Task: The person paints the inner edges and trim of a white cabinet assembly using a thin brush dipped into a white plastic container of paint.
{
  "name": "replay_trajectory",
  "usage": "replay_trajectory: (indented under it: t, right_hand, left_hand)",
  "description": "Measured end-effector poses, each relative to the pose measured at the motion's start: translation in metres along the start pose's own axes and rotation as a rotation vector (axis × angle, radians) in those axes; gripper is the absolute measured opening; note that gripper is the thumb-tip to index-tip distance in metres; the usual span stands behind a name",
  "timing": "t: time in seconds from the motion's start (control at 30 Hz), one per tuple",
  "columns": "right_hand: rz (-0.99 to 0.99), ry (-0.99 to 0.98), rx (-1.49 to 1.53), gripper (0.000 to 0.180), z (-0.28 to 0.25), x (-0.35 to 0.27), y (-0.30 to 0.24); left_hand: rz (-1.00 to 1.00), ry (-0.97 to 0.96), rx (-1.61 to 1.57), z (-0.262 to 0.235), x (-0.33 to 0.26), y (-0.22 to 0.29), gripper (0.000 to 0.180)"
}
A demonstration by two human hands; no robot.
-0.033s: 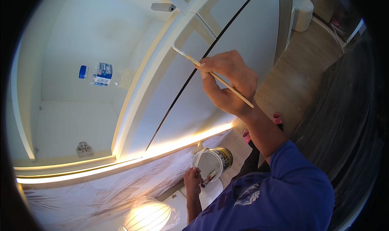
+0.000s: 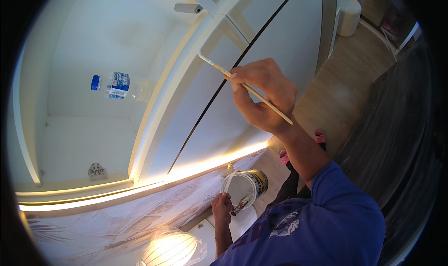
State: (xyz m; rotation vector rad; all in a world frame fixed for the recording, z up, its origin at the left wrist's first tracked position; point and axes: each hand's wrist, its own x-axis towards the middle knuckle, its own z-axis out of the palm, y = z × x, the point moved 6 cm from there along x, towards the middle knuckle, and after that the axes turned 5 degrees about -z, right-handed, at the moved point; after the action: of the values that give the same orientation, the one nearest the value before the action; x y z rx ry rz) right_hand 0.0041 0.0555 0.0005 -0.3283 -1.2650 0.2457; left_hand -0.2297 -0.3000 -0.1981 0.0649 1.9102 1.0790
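Paintbrush [image 2: 254, 92]: I am seeing a thin wooden-handled brush lying slantwise across the white cabinet door [image 2: 280, 46], its white-loaded tip touching the door's pale frame, its handle end sticking out past the wrist side of my hand.
Right hand [image 2: 263, 95]: I am pinching the paintbrush between thumb and curled fingers, raised against the cabinet door, with the forearm running down into a blue sleeve [image 2: 340, 210].
Left hand [image 2: 222, 209]: I am holding it low, well below the cabinet door, fingers closed around the near rim of the paint can [image 2: 245, 186]; I cannot tell how the thumb is sitting.
Paint can: it is tilting toward me, showing white paint inside and a dark, gold-banded wall, with a white handle loop standing up above its rim.
Cabinet door: it is standing beside a dark narrow gap, with an open white compartment [image 2: 79, 140] lying left of it.
Water bottle [image 2: 119, 86]: a clear plastic bottle with a blue cap is lying on its side inside the open compartment, well left of the cabinet door.
Hinge plate [image 2: 96, 171]: a small metal fitting is sitting low in that compartment.
Plastic sheet [image 2: 116, 224]: clear film is covering the floor below the cabinet door, under a glowing strip of warm light.
Lamp [image 2: 170, 249]: a round glowing shade wrapped in film is sitting below the door, left of my left hand.
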Motion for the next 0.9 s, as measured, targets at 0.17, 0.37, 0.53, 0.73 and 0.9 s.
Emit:
replay_trajectory:
  t: [0.17,0.37,0.53,0.73,0.9]
  right_hand:
    - [0.055,-0.007,0.050,0.028,-0.001,-0.001,0.001]
    - [0.058,0.044,0.021,0.027,-0.003,0.002,0.013]
    - [0.037,0.059,-0.017,0.027,-0.005,0.003,0.016]
    - [0.033,0.066,-0.035,0.027,-0.007,0.003,0.013]
    - [-0.006,0.036,-0.045,0.029,-0.004,0.001,0.008]
  left_hand:
    - [0.017,0.007,0.017,0.000,-0.001,0.002,0.025]
    - [0.011,0.009,0.022,0.001,-0.001,0.003,0.025]
    - [-0.001,0.015,0.018,0.001,-0.002,0.003,0.025]
    - [0.001,0.006,0.003,0.000,0.000,0.001,0.025]
    - [-0.003,0.005,0.011,0.003,-0.001,0.003,0.025]
